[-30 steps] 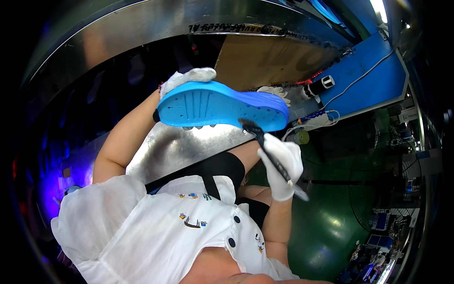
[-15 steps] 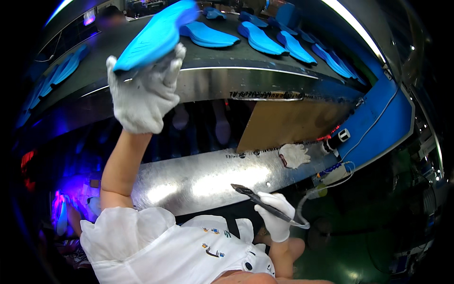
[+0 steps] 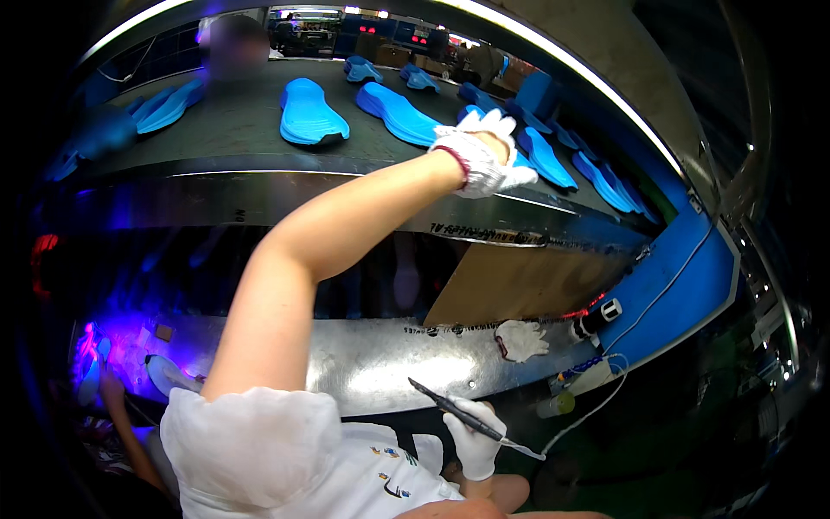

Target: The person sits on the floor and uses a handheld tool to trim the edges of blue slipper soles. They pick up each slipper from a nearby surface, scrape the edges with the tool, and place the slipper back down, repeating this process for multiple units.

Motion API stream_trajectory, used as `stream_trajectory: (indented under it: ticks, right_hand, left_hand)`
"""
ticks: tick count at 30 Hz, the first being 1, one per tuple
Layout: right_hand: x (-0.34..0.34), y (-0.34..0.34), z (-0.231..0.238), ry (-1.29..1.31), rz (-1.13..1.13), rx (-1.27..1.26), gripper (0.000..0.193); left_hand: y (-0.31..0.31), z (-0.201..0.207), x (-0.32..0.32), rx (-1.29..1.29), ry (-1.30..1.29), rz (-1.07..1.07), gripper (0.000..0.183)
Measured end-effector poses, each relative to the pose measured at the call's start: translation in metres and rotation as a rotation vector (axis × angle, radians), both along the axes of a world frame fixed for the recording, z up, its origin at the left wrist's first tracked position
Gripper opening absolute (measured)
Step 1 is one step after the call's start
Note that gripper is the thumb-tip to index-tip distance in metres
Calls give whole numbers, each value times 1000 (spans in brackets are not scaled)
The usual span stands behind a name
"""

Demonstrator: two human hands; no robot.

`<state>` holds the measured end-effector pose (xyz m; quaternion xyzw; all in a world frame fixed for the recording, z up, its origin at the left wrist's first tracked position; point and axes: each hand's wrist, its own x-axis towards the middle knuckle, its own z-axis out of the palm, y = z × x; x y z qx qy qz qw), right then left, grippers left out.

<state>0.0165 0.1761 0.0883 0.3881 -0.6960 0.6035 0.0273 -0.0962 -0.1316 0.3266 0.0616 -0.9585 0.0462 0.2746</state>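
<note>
Visible are at least ten blue soles [image 3: 393, 112], one dark pen-shaped tool [image 3: 448, 404] and one spare glove [image 3: 524, 341]. The gloved left hand [image 3: 484, 154], at 1 o'clock, lies over one sole on the dark tabletop [image 3: 233, 138], fingers partly spread; whether it grips that sole cannot be told. The gloved right hand [image 3: 477, 438], at 5 o'clock, is closed around the tool, whose tip points toward 10 o'clock. The spare glove rests at 4 o'clock on the metal ledge [image 3: 380, 350]. Half a second earlier, the left hand held a sole raised toward 11 o'clock; now a single sole [image 3: 312, 112] lies flat there, and the hand has moved clockwise from it.
</note>
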Motion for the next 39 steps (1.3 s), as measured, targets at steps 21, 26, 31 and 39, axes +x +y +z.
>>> stream_trajectory:
  ticks: [21,26,31,39]
  right_hand:
    - [-4,-31,-14,-36,3,80,24]
    - [-6,-22,-8,-91,-81,17,26]
    - [-8,-12,-39,-490,-191,-236,20]
    - [-32,38,-69,-587,-604,-524,24]
  left_hand:
    - [-511,-56,452,-360,-317,1246,43]
    - [-431,-49,378,-399,403,608,33]
    - [-112,-72,290,-264,629,265,39]
    - [85,-275,193,361,369,-891,32]
